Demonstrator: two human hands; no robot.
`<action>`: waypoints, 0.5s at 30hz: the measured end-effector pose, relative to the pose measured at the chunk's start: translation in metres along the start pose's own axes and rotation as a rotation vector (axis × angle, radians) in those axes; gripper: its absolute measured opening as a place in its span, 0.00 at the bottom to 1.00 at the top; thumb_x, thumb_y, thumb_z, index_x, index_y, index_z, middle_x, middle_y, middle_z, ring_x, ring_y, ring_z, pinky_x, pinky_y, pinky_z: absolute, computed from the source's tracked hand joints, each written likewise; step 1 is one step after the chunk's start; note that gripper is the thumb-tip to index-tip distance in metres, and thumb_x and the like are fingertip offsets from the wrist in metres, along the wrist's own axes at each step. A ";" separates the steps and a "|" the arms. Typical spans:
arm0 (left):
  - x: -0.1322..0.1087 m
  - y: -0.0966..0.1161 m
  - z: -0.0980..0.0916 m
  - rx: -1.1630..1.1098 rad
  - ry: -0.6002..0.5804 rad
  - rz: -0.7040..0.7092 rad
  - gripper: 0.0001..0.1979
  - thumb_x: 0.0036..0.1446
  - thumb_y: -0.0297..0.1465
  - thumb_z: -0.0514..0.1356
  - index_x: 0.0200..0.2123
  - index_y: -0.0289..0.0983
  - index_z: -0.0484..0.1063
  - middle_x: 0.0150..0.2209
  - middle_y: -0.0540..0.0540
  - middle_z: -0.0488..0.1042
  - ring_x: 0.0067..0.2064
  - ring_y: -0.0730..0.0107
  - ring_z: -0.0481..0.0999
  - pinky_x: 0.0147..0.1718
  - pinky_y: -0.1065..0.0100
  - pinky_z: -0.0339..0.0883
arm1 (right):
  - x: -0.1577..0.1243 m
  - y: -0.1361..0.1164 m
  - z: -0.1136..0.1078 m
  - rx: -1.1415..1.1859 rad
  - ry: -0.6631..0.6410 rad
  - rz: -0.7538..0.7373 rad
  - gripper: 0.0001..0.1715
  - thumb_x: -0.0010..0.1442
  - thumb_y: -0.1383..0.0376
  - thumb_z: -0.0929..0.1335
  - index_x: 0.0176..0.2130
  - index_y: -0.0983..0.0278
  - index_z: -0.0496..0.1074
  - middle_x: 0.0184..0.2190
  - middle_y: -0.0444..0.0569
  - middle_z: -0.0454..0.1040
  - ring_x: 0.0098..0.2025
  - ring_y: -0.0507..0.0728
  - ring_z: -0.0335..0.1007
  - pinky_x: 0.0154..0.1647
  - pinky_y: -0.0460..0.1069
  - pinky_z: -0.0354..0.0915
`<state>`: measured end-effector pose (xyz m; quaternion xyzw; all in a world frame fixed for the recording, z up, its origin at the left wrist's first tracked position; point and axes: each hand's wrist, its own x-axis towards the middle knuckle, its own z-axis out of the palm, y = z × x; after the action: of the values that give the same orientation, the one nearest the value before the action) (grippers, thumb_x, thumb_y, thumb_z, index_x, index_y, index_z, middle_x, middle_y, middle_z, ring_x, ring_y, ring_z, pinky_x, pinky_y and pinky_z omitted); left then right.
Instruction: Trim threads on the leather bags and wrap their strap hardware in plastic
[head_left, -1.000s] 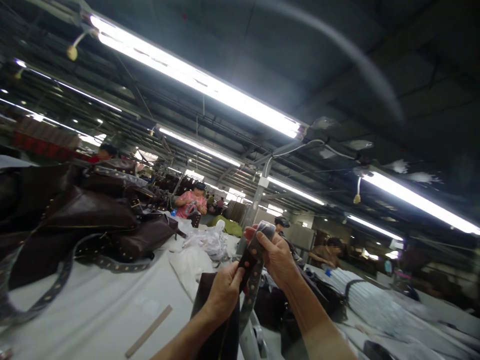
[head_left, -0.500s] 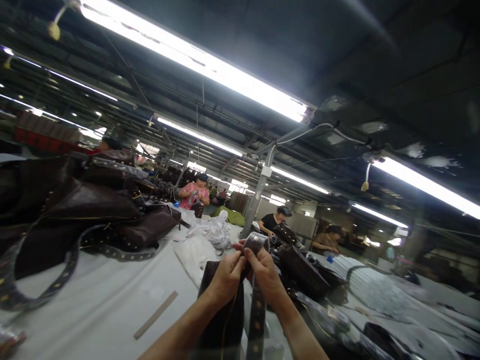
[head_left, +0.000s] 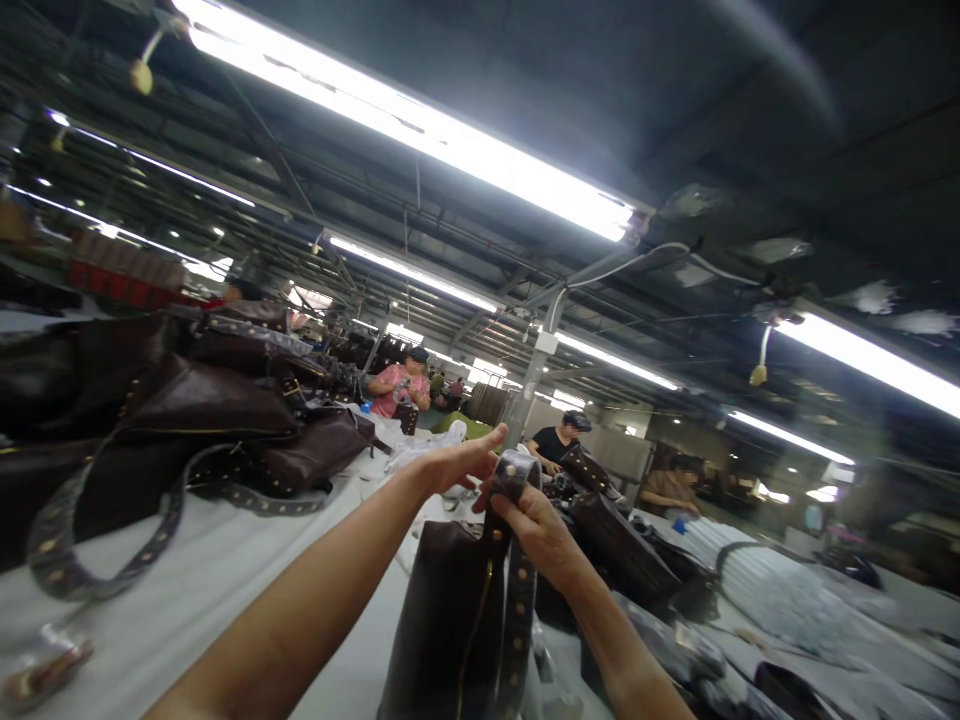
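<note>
A dark brown leather handbag (head_left: 439,620) with a gold zip stands in front of me. Its studded strap (head_left: 519,610) rises from the bag's end and bends over in a loop. My right hand (head_left: 541,530) grips this strap just under the bend, thumb on the near side. Beside the loop, my left hand (head_left: 463,466) has its fingers stretched out with nothing held in them. Its fingertips are partly behind the strap, so I cannot tell whether they touch it.
On the left lies a heap of brown bags (head_left: 202,400), one studded strap (head_left: 67,560) trailing over the white table (head_left: 247,570). More bags (head_left: 619,540) and clear-wrapped goods (head_left: 772,590) lie to the right. A metal post (head_left: 534,375) stands ahead; several people work beyond.
My left hand has let go of the strap and opened, moving up and left. My right hand still holds the strap. The left forearm now covers where a grey strip lay.
</note>
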<state>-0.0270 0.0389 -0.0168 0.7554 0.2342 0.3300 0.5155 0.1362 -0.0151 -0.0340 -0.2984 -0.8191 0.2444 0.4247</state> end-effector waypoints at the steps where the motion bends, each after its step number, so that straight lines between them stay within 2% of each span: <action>1: 0.003 0.006 -0.001 -0.038 -0.077 -0.017 0.34 0.53 0.61 0.49 0.24 0.34 0.72 0.17 0.49 0.68 0.22 0.69 0.69 0.28 0.65 0.64 | 0.001 -0.001 0.003 0.014 0.008 0.009 0.21 0.58 0.50 0.67 0.36 0.65 0.76 0.34 0.51 0.77 0.38 0.60 0.72 0.44 0.55 0.66; 3: 0.006 0.015 0.002 -0.133 -0.144 0.005 0.27 0.50 0.55 0.60 0.28 0.33 0.75 0.22 0.46 0.74 0.24 0.68 0.72 0.26 0.67 0.65 | 0.001 0.001 0.011 0.078 0.058 0.044 0.21 0.56 0.50 0.68 0.38 0.64 0.75 0.32 0.50 0.77 0.36 0.60 0.72 0.41 0.54 0.68; 4: 0.006 0.018 0.004 -0.183 -0.118 0.056 0.25 0.48 0.51 0.64 0.30 0.32 0.75 0.25 0.44 0.76 0.26 0.68 0.74 0.27 0.68 0.66 | -0.001 0.003 0.015 0.115 0.096 0.060 0.22 0.55 0.49 0.68 0.40 0.64 0.74 0.32 0.50 0.77 0.35 0.61 0.73 0.39 0.54 0.68; 7: 0.002 0.020 0.015 -0.316 0.091 0.212 0.23 0.47 0.47 0.66 0.29 0.30 0.75 0.29 0.40 0.79 0.32 0.65 0.77 0.33 0.68 0.68 | -0.015 0.016 0.030 0.132 0.172 0.077 0.24 0.53 0.51 0.71 0.45 0.61 0.72 0.39 0.50 0.78 0.42 0.63 0.73 0.44 0.56 0.67; 9: -0.001 0.017 0.023 -0.365 0.224 0.271 0.24 0.48 0.48 0.65 0.28 0.30 0.73 0.29 0.39 0.79 0.33 0.64 0.78 0.36 0.67 0.68 | -0.028 0.027 0.041 0.089 0.196 0.085 0.23 0.52 0.53 0.72 0.46 0.59 0.73 0.44 0.49 0.77 0.49 0.65 0.69 0.52 0.57 0.64; 11: -0.006 0.014 0.029 -0.421 0.307 0.302 0.24 0.48 0.49 0.65 0.29 0.31 0.72 0.29 0.39 0.79 0.32 0.63 0.79 0.35 0.65 0.69 | -0.038 0.039 0.050 0.079 0.250 0.096 0.23 0.55 0.53 0.70 0.48 0.58 0.73 0.47 0.49 0.75 0.54 0.65 0.66 0.57 0.58 0.60; 13: -0.013 0.010 0.034 -0.479 0.313 0.300 0.24 0.47 0.48 0.66 0.34 0.32 0.71 0.31 0.40 0.80 0.33 0.61 0.79 0.33 0.65 0.69 | -0.042 0.048 0.058 0.103 0.319 0.083 0.24 0.56 0.52 0.69 0.50 0.57 0.72 0.49 0.49 0.75 0.56 0.65 0.65 0.60 0.58 0.57; 15: -0.021 0.006 0.039 -0.477 0.254 0.292 0.24 0.46 0.44 0.68 0.39 0.33 0.71 0.34 0.39 0.80 0.36 0.60 0.80 0.33 0.67 0.68 | -0.039 0.054 0.061 0.125 0.339 0.061 0.25 0.56 0.52 0.69 0.52 0.57 0.72 0.49 0.49 0.74 0.56 0.65 0.65 0.61 0.58 0.56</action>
<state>-0.0122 -0.0019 -0.0260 0.5913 0.1014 0.5382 0.5920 0.1178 -0.0137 -0.1228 -0.3331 -0.7094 0.2538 0.5669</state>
